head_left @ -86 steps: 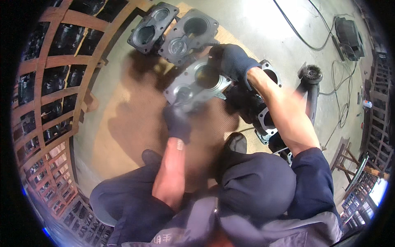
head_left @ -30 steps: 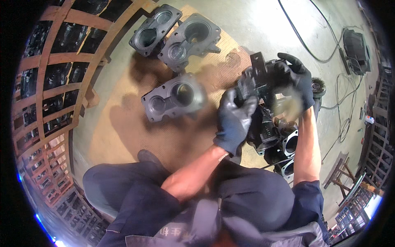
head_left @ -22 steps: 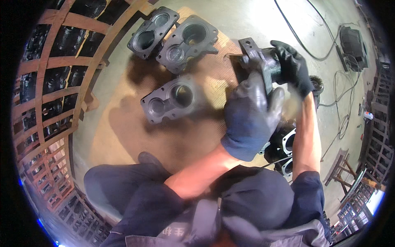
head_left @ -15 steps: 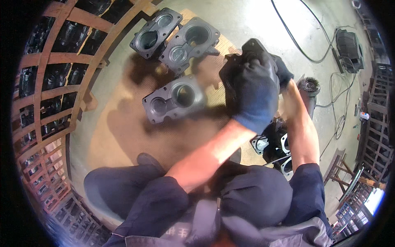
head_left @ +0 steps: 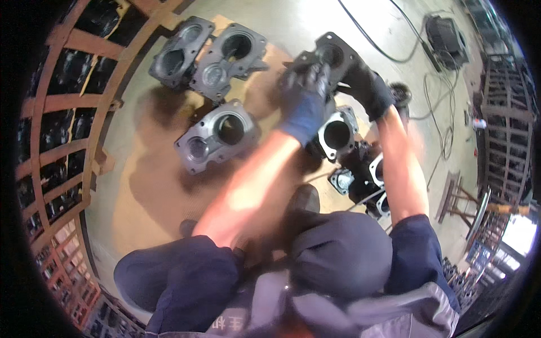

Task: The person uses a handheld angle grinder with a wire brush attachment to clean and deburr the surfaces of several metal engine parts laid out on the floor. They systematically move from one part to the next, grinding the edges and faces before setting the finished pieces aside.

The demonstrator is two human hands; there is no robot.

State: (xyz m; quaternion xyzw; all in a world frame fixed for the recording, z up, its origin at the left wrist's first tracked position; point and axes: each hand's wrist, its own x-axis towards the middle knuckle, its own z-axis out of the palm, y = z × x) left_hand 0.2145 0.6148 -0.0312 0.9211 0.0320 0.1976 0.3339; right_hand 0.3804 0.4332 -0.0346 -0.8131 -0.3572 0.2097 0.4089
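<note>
A dark cast metal housing point(head_left: 331, 52) with a round bore is held between both my gloved hands at the far middle. My left hand point(head_left: 307, 104), in a black glove with blue at the back, grips its near left part, fingers together and slightly blurred. My right hand point(head_left: 369, 93) is closed around its right edge. Three similar housings stand to the left: one at the far left point(head_left: 171, 61), one beside it point(head_left: 238, 46) and a nearer one point(head_left: 217, 128). Just below my hands is a casting with a bright ring-shaped flange point(head_left: 323, 138).
More castings point(head_left: 341, 181) lie near my right forearm. A power tool with a round wire brush point(head_left: 401, 92) sits beyond my right wrist. Black cables point(head_left: 445, 121) trail over the floor to a black box-like object point(head_left: 445, 42). A brown slatted crate point(head_left: 79, 104) lines the left.
My view has shifted, so the floor things appear further left. My hands have spread apart on the housing, and its bored face shows. The bright-flanged casting below them has come into view.
</note>
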